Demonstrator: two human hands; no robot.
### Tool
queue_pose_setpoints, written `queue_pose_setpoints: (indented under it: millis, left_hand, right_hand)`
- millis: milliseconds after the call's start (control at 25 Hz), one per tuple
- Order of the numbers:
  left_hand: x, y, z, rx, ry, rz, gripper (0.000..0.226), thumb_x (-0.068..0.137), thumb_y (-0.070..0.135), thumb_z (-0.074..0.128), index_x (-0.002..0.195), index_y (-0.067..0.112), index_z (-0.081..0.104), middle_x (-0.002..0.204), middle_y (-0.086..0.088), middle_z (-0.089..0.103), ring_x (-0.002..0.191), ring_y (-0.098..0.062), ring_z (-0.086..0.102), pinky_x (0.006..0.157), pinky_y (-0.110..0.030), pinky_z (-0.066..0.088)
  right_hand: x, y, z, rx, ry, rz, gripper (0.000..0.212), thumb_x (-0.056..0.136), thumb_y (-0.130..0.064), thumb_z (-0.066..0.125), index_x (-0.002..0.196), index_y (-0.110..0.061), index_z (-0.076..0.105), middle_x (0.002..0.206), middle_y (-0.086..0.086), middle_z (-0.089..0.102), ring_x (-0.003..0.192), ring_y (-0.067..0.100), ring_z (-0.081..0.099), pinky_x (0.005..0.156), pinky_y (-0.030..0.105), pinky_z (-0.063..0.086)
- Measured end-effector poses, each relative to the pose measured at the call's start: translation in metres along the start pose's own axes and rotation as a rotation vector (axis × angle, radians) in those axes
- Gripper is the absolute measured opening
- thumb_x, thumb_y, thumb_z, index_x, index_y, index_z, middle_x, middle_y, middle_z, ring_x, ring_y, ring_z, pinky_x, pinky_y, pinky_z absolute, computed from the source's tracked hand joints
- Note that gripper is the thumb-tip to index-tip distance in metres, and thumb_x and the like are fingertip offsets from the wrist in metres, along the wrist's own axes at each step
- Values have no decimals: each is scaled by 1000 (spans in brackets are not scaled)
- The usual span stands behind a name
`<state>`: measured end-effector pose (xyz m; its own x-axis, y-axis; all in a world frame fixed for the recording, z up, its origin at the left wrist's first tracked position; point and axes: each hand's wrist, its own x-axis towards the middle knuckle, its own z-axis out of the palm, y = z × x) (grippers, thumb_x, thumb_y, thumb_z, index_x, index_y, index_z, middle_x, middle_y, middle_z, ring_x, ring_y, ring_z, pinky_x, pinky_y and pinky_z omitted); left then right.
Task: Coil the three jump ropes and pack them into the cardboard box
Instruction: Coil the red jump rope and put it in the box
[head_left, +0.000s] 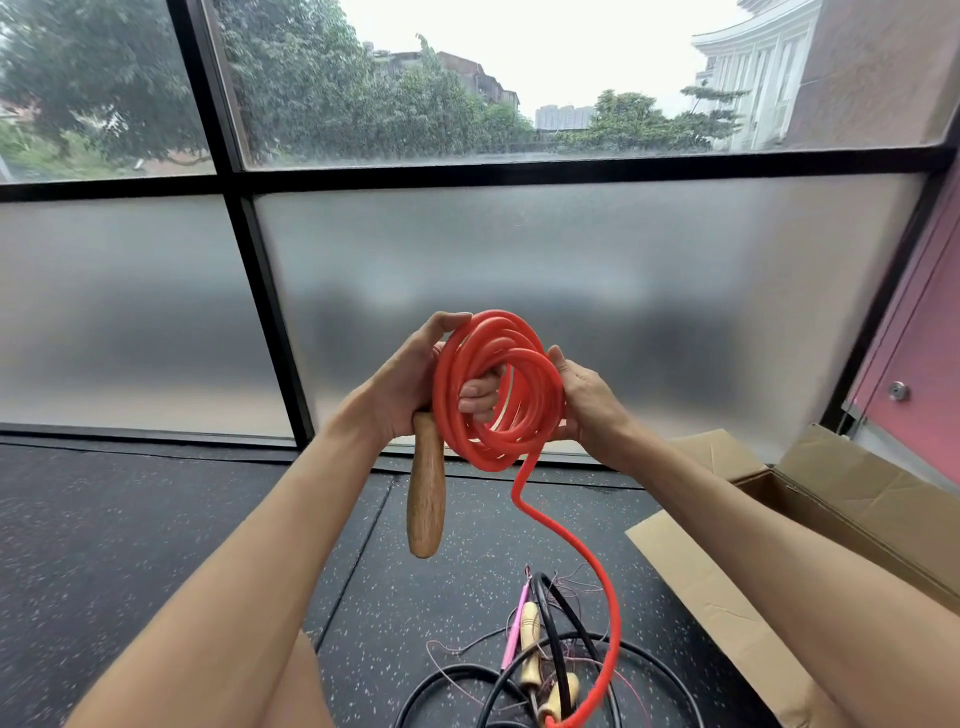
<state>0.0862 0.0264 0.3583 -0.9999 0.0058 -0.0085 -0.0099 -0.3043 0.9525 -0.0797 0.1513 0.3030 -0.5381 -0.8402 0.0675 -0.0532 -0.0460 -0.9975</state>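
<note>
The red jump rope (535, 415) is held up in front of the frosted window (519, 260), above the speckled dark floor (156, 519), and most of it is wound into a round coil of several loops. The coil is gripped at its left side by the left hand (410, 379): the fingers (480, 397) are passed through the middle of the loops and curled tightly back toward the palm, with the thumb laid over the top of the coil. One wooden handle (427, 493) of this rope is seen hanging straight down below that hand. The right side of the coil is clasped by the right hand (587, 400), its thumb set against the near face of the loops and its fingers curled round behind them, largely hidden. A loose tail of red rope is let down from the coil's bottom to the near floor, where a black rope (552, 639), a pink rope (511, 629) and pale wooden handles (530, 644) lie tangled together. The cardboard box (857, 499) is placed at the right, flaps open, well apart from the coil.
</note>
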Motion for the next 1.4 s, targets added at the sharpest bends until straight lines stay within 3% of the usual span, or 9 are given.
queue_pose_setpoints:
  millis: [120, 280, 560, 760, 880, 1000, 1120, 1280, 1400]
  left_hand:
    - [0, 5, -1, -96, 29, 89, 62, 97, 63, 30, 95, 5, 52, 53, -4, 46, 47, -15, 47, 58, -29, 45]
    - [5, 8, -5, -209, 124, 217, 63, 99, 60, 33, 94, 1, 57, 59, -4, 49, 53, -15, 50, 63, -30, 49]
    - [8, 7, -7, -213, 377, 397, 51, 99, 57, 43, 101, 7, 56, 74, -6, 59, 68, -21, 59, 75, -34, 53]
    - [10, 7, -14, -159, 547, 454, 54, 98, 58, 48, 106, 6, 59, 87, -12, 68, 80, -25, 67, 80, -40, 58]
    - [9, 7, -15, -143, 567, 476, 51, 97, 51, 53, 108, 2, 60, 92, -14, 69, 83, -28, 70, 81, -43, 58]
    - [7, 9, -14, -164, 591, 486, 49, 97, 46, 58, 116, 0, 55, 92, -13, 69, 84, -29, 70, 81, -42, 58]
    - [8, 12, -11, -148, 718, 565, 39, 96, 39, 62, 107, 2, 57, 84, -12, 70, 75, -30, 71, 81, -45, 60]
    - [5, 14, -18, 1, 963, 640, 31, 94, 38, 66, 89, 8, 60, 76, -11, 69, 63, -26, 70, 71, -42, 60]
    - [4, 10, -34, 233, 1139, 681, 41, 94, 38, 67, 104, -1, 57, 78, -12, 68, 58, -21, 70, 59, -33, 57]
  right_hand:
    - [-7, 6, 5, 103, -139, 113, 45, 106, -43, 39, 103, -3, 58, 79, 21, 63, 65, 33, 67, 72, 58, 60]
    - [-10, 14, 12, 183, -201, 205, 51, 103, -50, 35, 92, -3, 51, 71, 23, 61, 65, 37, 67, 75, 56, 58]
    - [-7, 18, 4, 84, -346, 319, 70, 95, -67, 31, 98, -2, 55, 88, 27, 68, 86, 41, 71, 87, 54, 55]
    - [-10, 30, 6, 25, -534, 345, 68, 97, -65, 35, 115, -2, 52, 121, 35, 62, 113, 52, 61, 100, 63, 47]
    - [-10, 34, 11, -40, -537, 344, 72, 94, -69, 34, 113, -1, 53, 102, 30, 68, 100, 44, 67, 101, 60, 48]
    - [-11, 34, 17, -34, -488, 355, 72, 87, -75, 35, 96, -6, 55, 68, 9, 52, 68, 26, 57, 84, 54, 57]
    - [-15, 33, 19, -41, -517, 385, 63, 92, -70, 39, 92, -8, 54, 65, 6, 48, 62, 23, 53, 72, 45, 58]
    - [-25, 42, 16, -308, -568, 416, 30, 100, -37, 55, 92, -9, 49, 67, 5, 50, 60, 20, 54, 74, 41, 57]
    - [-28, 37, 19, -411, -537, 397, 20, 100, -25, 59, 96, -7, 51, 73, 6, 53, 64, 18, 56, 72, 37, 58]
